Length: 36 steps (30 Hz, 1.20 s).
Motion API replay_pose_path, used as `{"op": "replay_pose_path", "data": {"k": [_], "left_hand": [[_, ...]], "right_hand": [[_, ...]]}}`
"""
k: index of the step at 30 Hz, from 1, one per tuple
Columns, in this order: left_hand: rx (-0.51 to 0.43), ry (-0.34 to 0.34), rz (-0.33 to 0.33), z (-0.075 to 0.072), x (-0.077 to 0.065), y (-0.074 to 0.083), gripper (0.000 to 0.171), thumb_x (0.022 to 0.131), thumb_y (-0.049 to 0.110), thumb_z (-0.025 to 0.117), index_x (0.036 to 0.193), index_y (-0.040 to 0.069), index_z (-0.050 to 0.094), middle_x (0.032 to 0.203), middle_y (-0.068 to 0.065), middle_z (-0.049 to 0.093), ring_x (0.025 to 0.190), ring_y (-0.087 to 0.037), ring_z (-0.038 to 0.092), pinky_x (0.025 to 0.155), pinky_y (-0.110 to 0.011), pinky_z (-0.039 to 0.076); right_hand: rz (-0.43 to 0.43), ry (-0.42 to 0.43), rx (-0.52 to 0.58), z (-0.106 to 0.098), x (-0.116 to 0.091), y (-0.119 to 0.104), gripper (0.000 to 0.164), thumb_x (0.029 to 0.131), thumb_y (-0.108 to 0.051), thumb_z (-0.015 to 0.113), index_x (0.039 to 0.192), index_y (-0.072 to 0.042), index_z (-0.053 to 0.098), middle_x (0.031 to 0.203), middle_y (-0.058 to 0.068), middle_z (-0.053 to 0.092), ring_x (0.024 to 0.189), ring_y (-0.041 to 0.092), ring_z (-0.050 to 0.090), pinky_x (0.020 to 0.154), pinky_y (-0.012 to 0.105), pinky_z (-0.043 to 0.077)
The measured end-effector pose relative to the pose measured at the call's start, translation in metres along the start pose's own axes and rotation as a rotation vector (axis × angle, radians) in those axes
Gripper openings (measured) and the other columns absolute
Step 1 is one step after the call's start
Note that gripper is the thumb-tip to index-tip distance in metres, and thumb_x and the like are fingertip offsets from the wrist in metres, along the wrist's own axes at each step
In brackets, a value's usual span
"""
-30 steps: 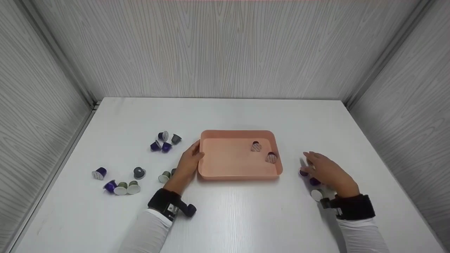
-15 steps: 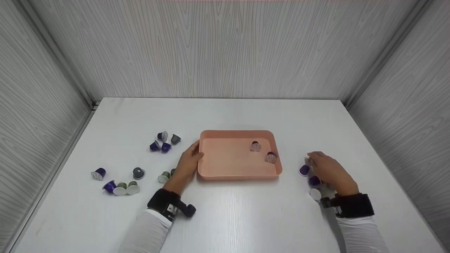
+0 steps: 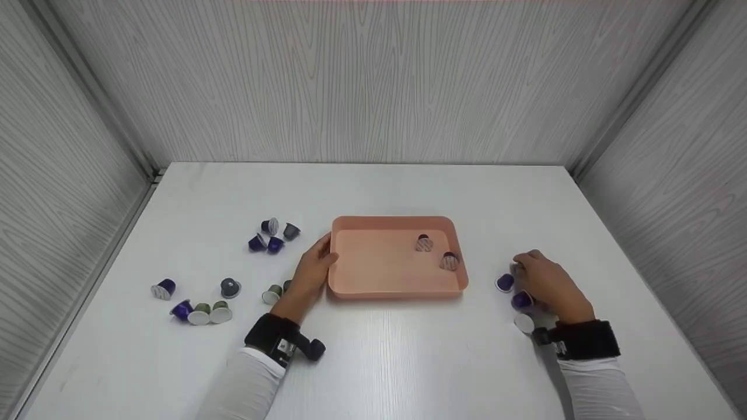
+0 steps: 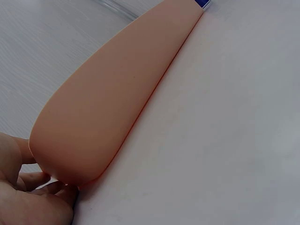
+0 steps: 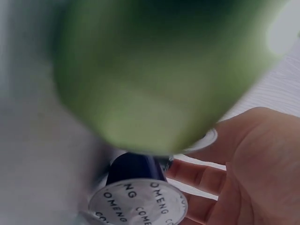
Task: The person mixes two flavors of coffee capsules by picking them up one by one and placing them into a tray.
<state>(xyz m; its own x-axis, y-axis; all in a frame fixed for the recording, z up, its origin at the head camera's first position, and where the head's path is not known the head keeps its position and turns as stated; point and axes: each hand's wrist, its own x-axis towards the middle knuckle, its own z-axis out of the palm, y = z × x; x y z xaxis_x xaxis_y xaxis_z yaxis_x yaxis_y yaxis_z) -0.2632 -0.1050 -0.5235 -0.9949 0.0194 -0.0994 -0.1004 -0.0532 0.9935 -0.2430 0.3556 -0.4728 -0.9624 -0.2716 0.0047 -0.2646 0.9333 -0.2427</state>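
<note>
My left hand (image 3: 310, 274) grips the left rim of a shallow pink tray (image 3: 373, 294), its thumb over the edge. The left wrist view shows curled fingers at the tray's corner (image 4: 84, 140). Two coffee capsules (image 3: 449, 261) lie in the tray's right part. At the right, my right hand (image 3: 551, 289) has its fingertips down on the table, pinching a mostly hidden capsule whose pale rim (image 5: 208, 139) shows by the thumb. Beside that hand lie two purple capsules (image 3: 505, 283) and a white-lidded one (image 3: 524, 322). A blurred green capsule (image 5: 154, 93) fills much of the right wrist view.
Several purple and dark capsules (image 3: 275, 244) cluster left of the tray. Green, purple and grey capsules (image 3: 220, 313) lie farther left, and a green one (image 3: 272, 294) sits beside the left wrist. Wood-grain panels (image 3: 373, 81) stand around the white table (image 3: 373, 367).
My right hand has shifted slightly right, and its fingers have drawn in, uncovering more of the two purple capsules. The left hand and tray have stayed practically still.
</note>
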Motion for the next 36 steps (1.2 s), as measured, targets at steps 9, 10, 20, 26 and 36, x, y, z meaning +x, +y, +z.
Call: {"op": "replay_pose_path", "data": {"k": [9,10,20,26,36], "left_hand": [[-0.009,-0.012,0.016,-0.0002,-0.0004,0.0007,0.059,0.098,-0.002,0.048,0.152,-0.001,0.027,0.156,-0.017,0.029,0.144,-0.027,0.027,0.117,-0.035,0.025],[-0.005,-0.011,0.014,-0.0003,-0.0001,0.0005,0.058,0.098,-0.002,0.048,0.152,-0.001,0.027,0.156,-0.017,0.030,0.144,-0.027,0.027,0.117,-0.034,0.024],[-0.024,-0.031,0.025,-0.0023,0.0003,-0.0010,0.058,0.098,-0.002,0.047,0.153,0.000,0.027,0.157,-0.017,0.027,0.145,-0.027,0.024,0.118,-0.035,0.022],[-0.017,-0.025,0.032,-0.0018,0.0006,-0.0019,0.058,0.097,-0.003,0.047,0.152,-0.001,0.028,0.156,-0.018,0.029,0.144,-0.028,0.026,0.117,-0.035,0.023],[-0.035,-0.007,-0.019,-0.0012,0.0012,-0.0020,0.059,0.098,0.000,0.049,0.153,0.003,0.028,0.157,-0.012,0.029,0.144,-0.023,0.027,0.116,-0.030,0.025]], "right_hand": [[0.010,-0.020,-0.015,0.0033,0.0019,0.0040,0.035,0.092,-0.004,0.055,0.126,0.008,0.057,0.109,0.024,0.061,0.104,0.045,0.059,0.091,0.057,0.048],[0.011,-0.023,-0.020,0.0033,0.0019,0.0040,0.035,0.092,-0.004,0.055,0.125,0.008,0.057,0.109,0.024,0.062,0.104,0.045,0.059,0.091,0.057,0.048],[0.058,-0.082,0.032,0.0009,0.0040,0.0041,0.024,0.091,-0.003,0.058,0.114,0.004,0.062,0.096,0.016,0.062,0.089,0.034,0.060,0.083,0.054,0.050],[0.084,-0.100,0.038,0.0007,0.0049,0.0032,0.021,0.092,-0.004,0.059,0.111,0.003,0.063,0.095,0.015,0.063,0.086,0.032,0.060,0.080,0.052,0.051],[0.053,-0.048,0.062,0.0009,0.0019,0.0022,0.020,0.093,-0.004,0.056,0.113,-0.001,0.061,0.100,0.017,0.068,0.083,0.029,0.063,0.072,0.047,0.052]]}}
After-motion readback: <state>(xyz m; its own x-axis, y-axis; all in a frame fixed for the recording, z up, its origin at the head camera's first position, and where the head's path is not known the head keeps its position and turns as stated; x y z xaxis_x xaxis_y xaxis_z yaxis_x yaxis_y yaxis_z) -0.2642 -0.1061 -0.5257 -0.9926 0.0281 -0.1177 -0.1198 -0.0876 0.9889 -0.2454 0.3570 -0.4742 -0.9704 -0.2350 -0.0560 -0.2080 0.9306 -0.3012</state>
